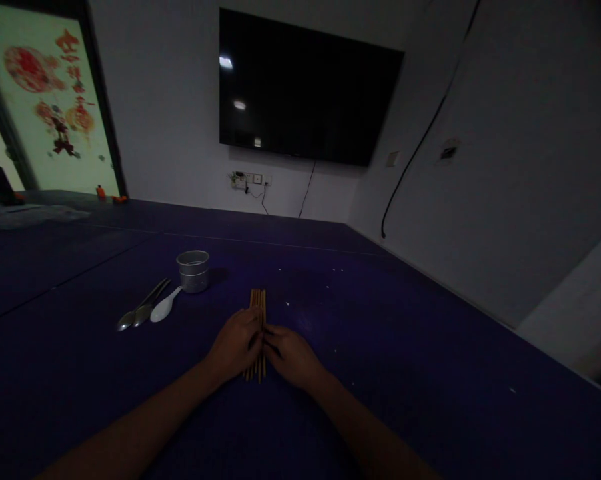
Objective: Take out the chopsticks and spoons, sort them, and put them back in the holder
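Sticks (258,298), slim, tan, wooden-looking, sit bunched in a closed left hand (236,343); the right hand (293,357) touches their edge, grip unclear. Gathering seems the step, next calling for level ends

chopsticks (258,299) on table (405,347) | cup (194,275) left of chopsticks | spoons (162,310) left of cup

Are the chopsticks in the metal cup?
No, the left hand and right hand touch the chopsticks, which sit apart from the metal cup.
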A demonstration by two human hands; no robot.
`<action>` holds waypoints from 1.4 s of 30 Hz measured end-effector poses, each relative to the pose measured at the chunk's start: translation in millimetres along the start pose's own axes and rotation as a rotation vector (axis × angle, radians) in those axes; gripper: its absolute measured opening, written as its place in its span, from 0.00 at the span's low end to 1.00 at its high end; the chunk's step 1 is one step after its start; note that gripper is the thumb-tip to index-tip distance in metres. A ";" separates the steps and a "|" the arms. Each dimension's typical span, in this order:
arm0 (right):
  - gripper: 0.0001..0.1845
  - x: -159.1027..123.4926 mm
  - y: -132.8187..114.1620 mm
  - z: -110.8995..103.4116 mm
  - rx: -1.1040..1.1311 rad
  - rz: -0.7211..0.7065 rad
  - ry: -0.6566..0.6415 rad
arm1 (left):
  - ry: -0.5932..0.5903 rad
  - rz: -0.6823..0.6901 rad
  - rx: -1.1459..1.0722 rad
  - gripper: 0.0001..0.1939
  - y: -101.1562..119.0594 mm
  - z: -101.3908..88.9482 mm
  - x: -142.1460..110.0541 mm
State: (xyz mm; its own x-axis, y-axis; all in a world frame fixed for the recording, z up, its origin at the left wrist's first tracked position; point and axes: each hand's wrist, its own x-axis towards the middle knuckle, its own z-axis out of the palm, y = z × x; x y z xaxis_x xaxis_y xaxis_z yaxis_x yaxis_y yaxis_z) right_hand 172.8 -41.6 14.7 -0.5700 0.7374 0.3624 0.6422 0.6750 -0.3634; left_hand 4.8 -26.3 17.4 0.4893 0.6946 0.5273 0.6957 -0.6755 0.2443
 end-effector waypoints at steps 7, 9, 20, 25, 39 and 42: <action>0.14 0.7 2.5 -0.1 -0.051 0.034 -0.003 | -0.022 0.022 0.028 0.13 0.0 1.0 -0.6; 0.14 0.8 2.9 -0.3 -0.065 0.042 -0.011 | -0.037 0.016 0.021 0.13 -0.3 0.7 -0.4; 0.15 0.2 0.2 -4.4 -0.097 0.176 0.017 | -0.189 0.051 0.048 0.16 6.1 -6.0 -0.9; 0.15 0.4 0.0 -5.0 -0.087 0.218 0.060 | -0.193 0.029 0.037 0.13 7.1 -5.0 -1.5; 0.14 1.2 4.4 -1.4 -0.088 0.207 0.028 | -0.071 -0.026 0.011 0.04 8.6 -4.2 -1.1; 0.14 1.8 3.9 -1.5 -0.104 0.231 0.030 | -0.102 -0.026 0.035 0.02 13.2 -3.6 -0.2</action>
State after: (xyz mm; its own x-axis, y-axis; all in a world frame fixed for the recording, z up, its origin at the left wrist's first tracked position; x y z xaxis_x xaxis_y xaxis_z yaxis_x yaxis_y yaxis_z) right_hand 175.1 -37.7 15.2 -0.3874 0.8696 0.3061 0.8035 0.4813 -0.3503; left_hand 12.0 -36.3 23.5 0.5204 0.7345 0.4355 0.7262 -0.6490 0.2269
